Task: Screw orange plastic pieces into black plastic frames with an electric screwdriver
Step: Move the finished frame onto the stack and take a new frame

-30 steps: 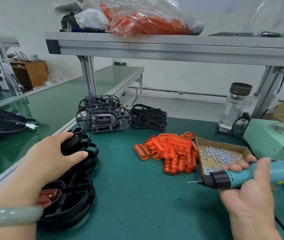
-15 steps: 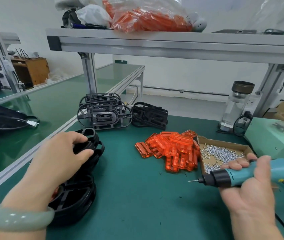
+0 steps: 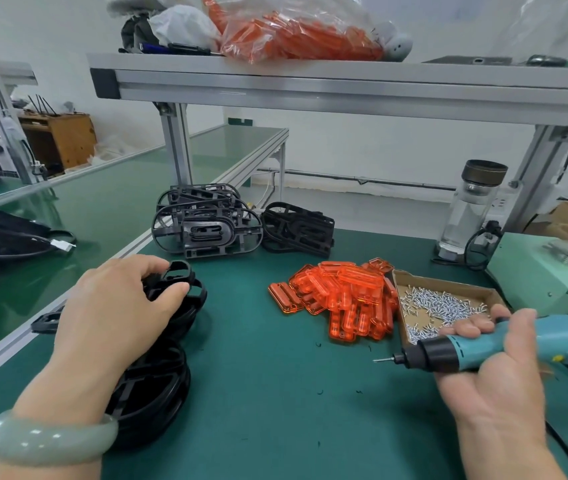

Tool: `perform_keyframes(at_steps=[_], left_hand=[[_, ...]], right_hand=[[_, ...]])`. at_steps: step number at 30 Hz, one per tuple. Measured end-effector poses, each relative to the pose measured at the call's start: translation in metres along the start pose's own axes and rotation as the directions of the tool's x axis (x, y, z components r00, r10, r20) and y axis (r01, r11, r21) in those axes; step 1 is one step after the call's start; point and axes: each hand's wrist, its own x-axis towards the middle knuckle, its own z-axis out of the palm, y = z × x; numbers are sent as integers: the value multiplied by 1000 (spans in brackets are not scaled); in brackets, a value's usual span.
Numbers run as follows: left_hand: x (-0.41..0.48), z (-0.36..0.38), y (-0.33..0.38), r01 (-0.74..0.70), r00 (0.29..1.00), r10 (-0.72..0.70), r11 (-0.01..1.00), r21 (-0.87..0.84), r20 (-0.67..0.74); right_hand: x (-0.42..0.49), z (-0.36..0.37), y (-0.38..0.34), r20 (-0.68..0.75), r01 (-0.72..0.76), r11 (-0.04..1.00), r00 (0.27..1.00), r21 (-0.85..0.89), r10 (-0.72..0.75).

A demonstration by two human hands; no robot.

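Orange pieces (image 3: 338, 296) lie between the left hand (image 3: 116, 306), fingers curled on a black frame (image 3: 180, 271), and the right hand (image 3: 490, 375), clamped round the screwdriver (image 3: 442, 355) beside a screw tray (image 3: 449, 284).

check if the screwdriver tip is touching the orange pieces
Apart. The head view shows a strip of bare green mat between the tip of the screwdriver and the nearest orange pieces.

Green mat (image 3: 275, 410); black frames (image 3: 206, 230); translucent orange pieces (image 3: 338, 299); silver screws (image 3: 438, 303) (brown cardboard tray (image 3: 449, 282)); teal screwdriver (image 3: 504, 344), black nose; pale green bangle (image 3: 47, 441).
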Motion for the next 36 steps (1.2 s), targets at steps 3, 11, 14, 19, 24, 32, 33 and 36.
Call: perform_keyframes(at_steps=[3, 11, 14, 19, 24, 32, 33, 36], left_hand=[[2, 1, -3, 39, 999, -39, 999, -17, -7], [6, 5, -14, 119, 992, -120, 992, 50, 24], [3, 6, -9, 84, 996, -85, 996, 42, 19], [-15, 6, 18, -71, 997, 69, 995, -68, -23], [-28, 12, 29, -175, 984, 175, 984, 15, 18], [-34, 4, 26, -71, 997, 71, 997, -18, -38], [-35, 4, 25, -73, 996, 72, 997, -18, -44], [-36, 4, 25, -58, 998, 58, 998, -21, -38]], right_hand=[[0, 0, -1, 0, -5, 1000, 1000, 7, 5], [0, 0, 0, -3, -12, 1000, 1000, 18, 12], [-1, 0, 0, -1, -9, 1000, 1000, 15, 9], [0, -1, 1, 6, 6, 1000, 1000, -19, -6], [-1, -1, 0, 5, 8, 1000, 1000, -13, -8], [-1, -1, 2, -2, 11, 999, 1000, -34, -11], [-1, -1, 2, -3, 9, 999, 1000, -34, -10], [-2, -2, 2, -2, 9, 1000, 1000, -27, -9]])
